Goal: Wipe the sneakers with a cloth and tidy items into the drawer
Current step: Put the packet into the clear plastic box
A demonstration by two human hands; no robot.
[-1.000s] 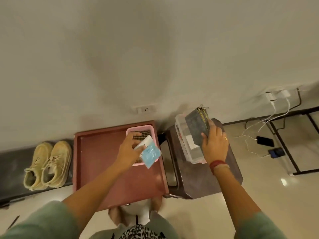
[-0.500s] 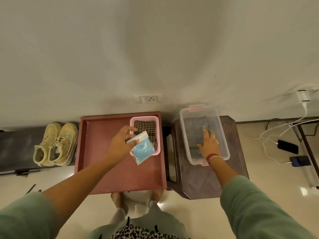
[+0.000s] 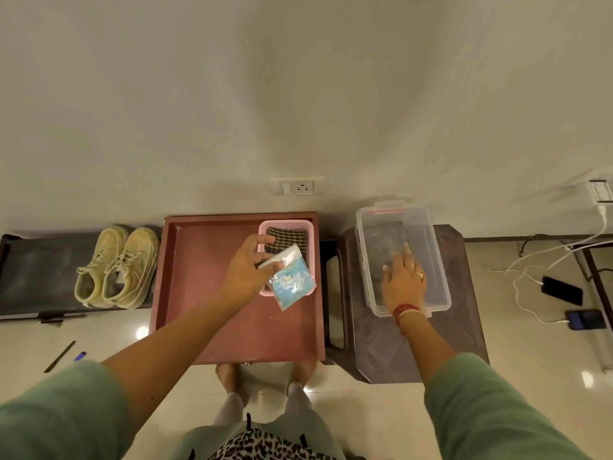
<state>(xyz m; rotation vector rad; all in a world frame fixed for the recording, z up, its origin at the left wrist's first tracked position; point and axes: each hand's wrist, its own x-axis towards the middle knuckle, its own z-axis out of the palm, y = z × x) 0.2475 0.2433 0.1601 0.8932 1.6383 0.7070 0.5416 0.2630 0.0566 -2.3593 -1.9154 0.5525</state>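
Note:
My left hand (image 3: 247, 272) pinches a clear packet with blue contents (image 3: 292, 283) above the open reddish drawer (image 3: 205, 277). A pink basket (image 3: 286, 224) with a checked cloth (image 3: 287, 237) sits in the drawer's far right corner, just under the packet. My right hand (image 3: 403, 280) reaches into a clear plastic box (image 3: 431, 254) on the dark stool (image 3: 391, 346), its straight fingers resting on a dark grey pouch (image 3: 386, 242) lying flat inside. A pair of beige sneakers (image 3: 117, 267) stands on a low black shelf (image 3: 33, 270) to the left.
A wall socket (image 3: 297, 185) is above the drawer. Two phones (image 3: 562, 290) charge on the floor at the right, with white cables (image 3: 530, 270) running to a wall plug. A pen (image 3: 79, 356) lies on the floor at the lower left. My feet (image 3: 232, 380) stand below the drawer front.
My right hand has laid the dark pouch flat in the clear box, where it was held upright a second ago. My left hand has kept the packet over the pink basket.

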